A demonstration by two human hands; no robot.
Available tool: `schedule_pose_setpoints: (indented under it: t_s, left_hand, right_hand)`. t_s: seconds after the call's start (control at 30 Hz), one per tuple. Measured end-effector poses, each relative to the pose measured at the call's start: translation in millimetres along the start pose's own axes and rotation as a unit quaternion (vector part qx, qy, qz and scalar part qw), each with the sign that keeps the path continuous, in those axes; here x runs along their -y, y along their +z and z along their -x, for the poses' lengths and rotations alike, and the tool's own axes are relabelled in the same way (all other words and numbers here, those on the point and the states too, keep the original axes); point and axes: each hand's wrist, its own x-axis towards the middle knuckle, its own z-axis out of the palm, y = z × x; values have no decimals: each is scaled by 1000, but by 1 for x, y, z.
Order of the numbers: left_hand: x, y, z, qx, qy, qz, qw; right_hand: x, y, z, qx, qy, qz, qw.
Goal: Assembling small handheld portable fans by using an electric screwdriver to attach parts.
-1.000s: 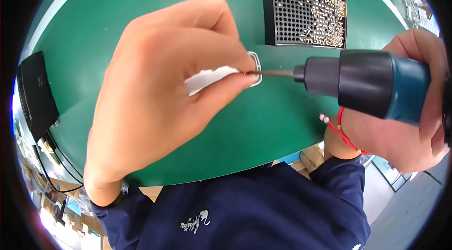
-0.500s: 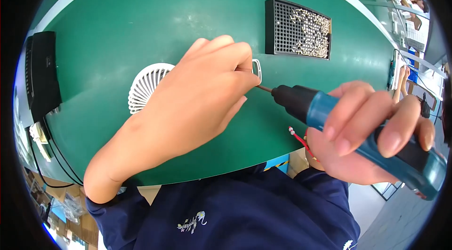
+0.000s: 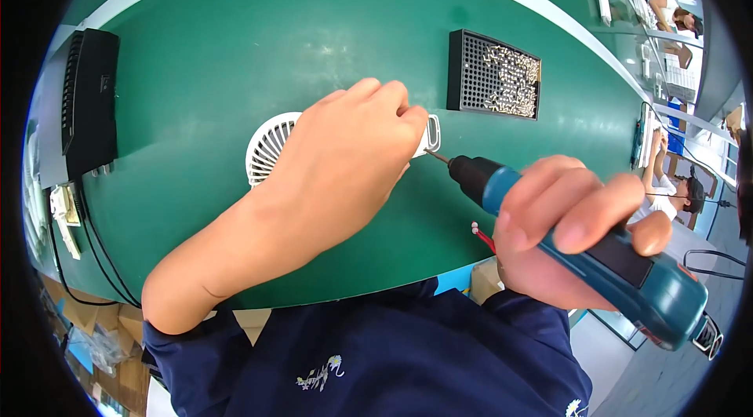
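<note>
Light, rigid plastic, we judge, the white fan (image 3: 271, 146) probably skids unless our left hand (image 3: 345, 158) clamps its handle while our right hand (image 3: 565, 229) grips the screwdriver (image 3: 596, 256).

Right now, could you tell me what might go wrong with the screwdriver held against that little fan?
The bit of the electric screwdriver meets the white fan right beside the left hand's fingers, so a slip could jab them. The right hand holds the tool at a slant, so the bit may skid off.
</note>
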Motion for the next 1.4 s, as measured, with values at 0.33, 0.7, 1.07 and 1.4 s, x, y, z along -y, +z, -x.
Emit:
schedule_pose_setpoints:
  t_s: [0.33, 0.7, 1.07, 1.4]
  left_hand:
    - [2, 3, 0, -51, 29, 13, 998]
    - [0, 2, -2, -38, 20, 15, 999]
    - [0, 2, -3, -41, 23, 17, 999]
    - [-1, 1, -2, -36, 20, 18, 999]
  right_hand:
    - [-12, -26, -21, 8, -34, -44, 998]
    - [-28, -29, -23, 8, -40, -56, 998]
    - [-26, -29, -29, 41, 1, -54, 998]
    - [-29, -31, -29, 44, -10, -47, 998]
